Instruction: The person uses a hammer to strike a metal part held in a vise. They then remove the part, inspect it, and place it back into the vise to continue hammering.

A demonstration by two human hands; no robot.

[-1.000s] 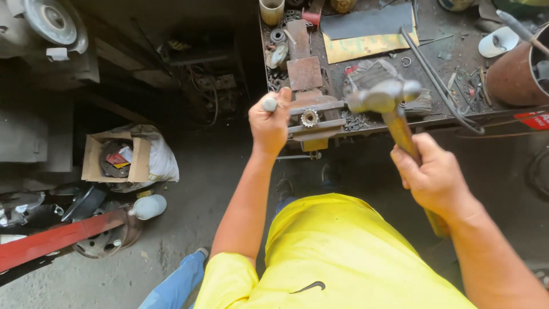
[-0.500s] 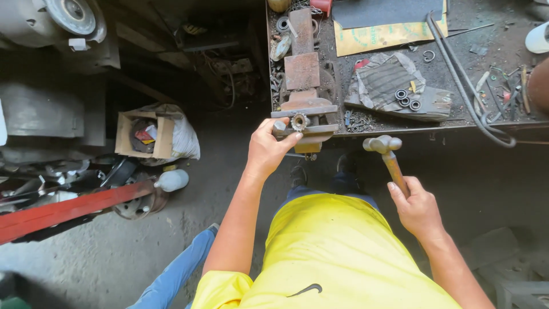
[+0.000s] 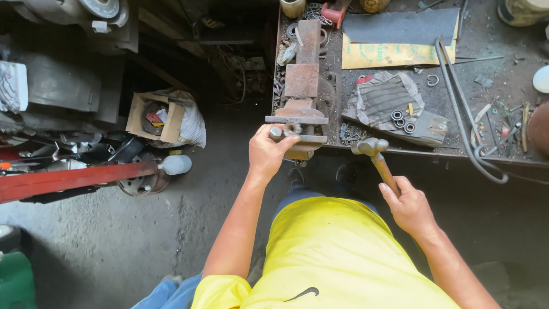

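Hammer lowered since the earlier frame, head now off the vise.
Left hand (image 3: 266, 153) fingers pinch the small round part (image 3: 293, 128) on the vise (image 3: 300, 86) at the desk (image 3: 486, 109) edge; right of the vise, right hand (image 3: 409, 206) fingers wrap the hammer (image 3: 374, 154), handle slanting back toward it.

rusty, matt metal vise (image 3: 301, 86); dull steel hammer head on a worn wooden handle, hammer (image 3: 374, 154); grimy, rough surface (image 3: 486, 114); small glossy metal rings (image 3: 400, 119) on frayed striped cloth (image 3: 383, 100); torn brown cardboard box (image 3: 153, 117).
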